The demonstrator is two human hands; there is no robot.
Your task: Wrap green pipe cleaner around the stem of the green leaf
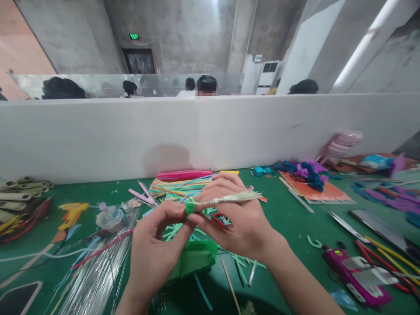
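Observation:
Between the thumb and fingertips of my left hand (157, 245) a small green strip piece (189, 207) is pinched upright. My right hand (234, 214) meets it from the other side, its thumb and fingers closed on the same piece. A cream tassel (234, 198) on a knotted cord runs from the top of the piece and lies over the back of my right hand. Below both hands is a green box-like object (200, 258), partly hidden by my left hand. Bundled coloured strips (177, 188) lie behind my hands.
At left are a yellow glue gun (72, 214), a small plastic cup (110, 218), clear strands (98, 271) and bamboo tubes (19, 194). Pink-handled scissors (144, 194) lie behind. On the right are metal scissors (349, 226), a phone (383, 232) and a magenta device (356, 275). A white partition (229, 131) closes the back.

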